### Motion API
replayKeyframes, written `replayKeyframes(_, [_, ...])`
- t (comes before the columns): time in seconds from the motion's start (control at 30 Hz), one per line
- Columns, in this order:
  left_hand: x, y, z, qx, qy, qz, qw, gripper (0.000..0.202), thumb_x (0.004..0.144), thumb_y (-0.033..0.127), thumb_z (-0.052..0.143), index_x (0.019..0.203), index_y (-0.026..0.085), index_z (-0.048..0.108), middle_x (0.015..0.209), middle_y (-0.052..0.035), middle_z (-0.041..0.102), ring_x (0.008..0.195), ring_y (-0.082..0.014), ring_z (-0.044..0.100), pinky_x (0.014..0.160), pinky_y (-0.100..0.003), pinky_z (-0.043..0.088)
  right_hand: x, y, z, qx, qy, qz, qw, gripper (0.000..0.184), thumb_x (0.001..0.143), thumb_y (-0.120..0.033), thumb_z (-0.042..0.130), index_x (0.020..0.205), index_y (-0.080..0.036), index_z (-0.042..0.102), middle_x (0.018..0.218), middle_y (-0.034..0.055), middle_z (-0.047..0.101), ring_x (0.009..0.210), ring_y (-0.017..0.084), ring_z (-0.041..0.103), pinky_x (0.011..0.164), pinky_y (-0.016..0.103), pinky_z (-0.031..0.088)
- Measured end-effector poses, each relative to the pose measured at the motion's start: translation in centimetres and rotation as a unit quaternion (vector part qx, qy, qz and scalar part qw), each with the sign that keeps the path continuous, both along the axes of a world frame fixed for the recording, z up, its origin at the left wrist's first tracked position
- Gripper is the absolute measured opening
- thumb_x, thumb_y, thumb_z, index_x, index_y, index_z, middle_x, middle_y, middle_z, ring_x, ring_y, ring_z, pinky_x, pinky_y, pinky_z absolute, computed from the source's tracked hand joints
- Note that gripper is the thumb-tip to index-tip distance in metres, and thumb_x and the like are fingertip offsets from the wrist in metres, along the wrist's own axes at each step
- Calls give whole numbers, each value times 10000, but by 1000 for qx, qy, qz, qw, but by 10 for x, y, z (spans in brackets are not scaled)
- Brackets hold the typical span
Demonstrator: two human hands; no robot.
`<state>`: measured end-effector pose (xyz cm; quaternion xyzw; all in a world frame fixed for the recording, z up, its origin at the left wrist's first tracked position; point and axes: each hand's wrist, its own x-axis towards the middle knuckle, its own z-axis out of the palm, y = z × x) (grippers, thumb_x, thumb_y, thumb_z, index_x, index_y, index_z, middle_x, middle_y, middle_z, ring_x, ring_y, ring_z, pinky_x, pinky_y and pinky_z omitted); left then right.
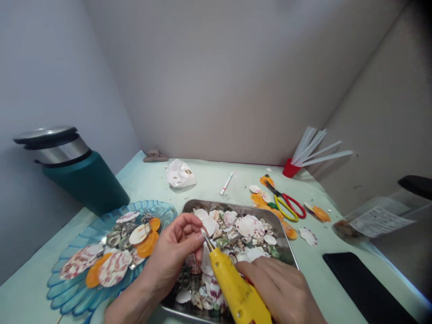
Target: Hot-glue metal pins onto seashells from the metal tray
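Note:
A yellow hot glue gun (232, 283) is held in my right hand (280, 288), with its metal nozzle pointing up and to the left. The nozzle tip meets the fingertips of my left hand (180, 243), whose thumb and forefinger are pinched together. Something small and whitish shows between them, too small to name. Below both hands is a metal tray (293, 256) heaped with seashells (248, 226), mostly white and speckled scallops. On the left, beside my left forearm, a blue scalloped glass plate (62, 288) carries orange, white and red-mottled shells (115, 268).
A teal bottle (84, 180) stands behind the plate. Red-and-yellow scissors (286, 204) lie among orange shells. A red cup (290, 168) holds glue sticks (312, 146). A crumpled wrapper (180, 174), a white stick (226, 183), a black phone-like slab (364, 288) and a clear jar (371, 222) surround the tray.

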<state>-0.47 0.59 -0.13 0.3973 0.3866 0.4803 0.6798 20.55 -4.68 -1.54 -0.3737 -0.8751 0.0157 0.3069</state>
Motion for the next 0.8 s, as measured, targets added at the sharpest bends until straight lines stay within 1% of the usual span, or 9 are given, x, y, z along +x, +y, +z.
replayKeyframes(0.13, [0,-1,-1,8,13,-10,1000,249,713,232,708,837,175,500,663,55,568,398,-25,488,392,-145,383,-1,0,0,4,7,-5,1000,527,924,-522,286,992,-96,589,639,71,583,554,186,549,502,290,379])
replayKeyframes(0.37, [1,-2,0,20,37,-18,999,269,703,231,718,842,176,494,695,44,578,413,-32,498,406,-167,425,-1,-1,0,10,11,-4,1000,500,924,-510,299,1016,-98,566,650,74,587,558,191,546,506,297,367])
replayKeyframes(0.6, [-2,0,0,25,30,13,999,237,740,201,680,864,179,479,698,56,568,409,-9,463,406,-142,394,0,-1,1,2,3,-2,1000,483,925,-504,306,1024,-102,554,660,72,583,570,192,544,513,297,357])
replayKeyframes(0.7, [-2,1,-1,27,28,12,999,232,752,201,667,871,180,468,697,58,563,409,-6,454,400,-137,378,0,-1,0,3,0,0,1000,488,928,-506,289,1025,-106,550,666,75,584,576,192,545,516,297,356])
replayKeyframes(0.8, [-2,0,-1,28,42,7,999,241,751,194,669,872,185,461,719,54,569,424,-9,462,415,-146,398,0,0,-1,-1,2,1,1000,472,929,-504,295,1021,-115,546,660,69,578,573,192,540,515,297,353])
